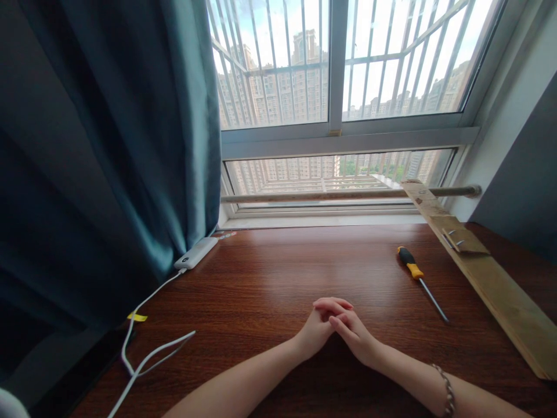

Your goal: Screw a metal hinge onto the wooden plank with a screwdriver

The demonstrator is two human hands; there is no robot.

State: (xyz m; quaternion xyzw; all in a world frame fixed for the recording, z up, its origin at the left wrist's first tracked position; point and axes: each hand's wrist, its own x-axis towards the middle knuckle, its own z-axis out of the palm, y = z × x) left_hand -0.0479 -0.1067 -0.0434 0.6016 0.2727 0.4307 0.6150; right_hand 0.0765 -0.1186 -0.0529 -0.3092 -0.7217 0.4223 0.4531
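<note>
My left hand and my right hand rest clasped together above the front middle of the brown wooden table. Their fingers are folded over each other, and no object shows between them. Some fingertips are hidden in the clasp. To the right of my hands lies a screwdriver with a black and yellow handle, its metal shaft pointing toward me. Further right a long wooden board slants across, its far end at the rail. On it sits a small brown piece with a few shiny metal nails or screws.
A white rectangular device lies by the blue curtain at the left. Its white cable loops toward the front edge, past a yellow tag. Behind the table, a horizontal rail runs before the barred window.
</note>
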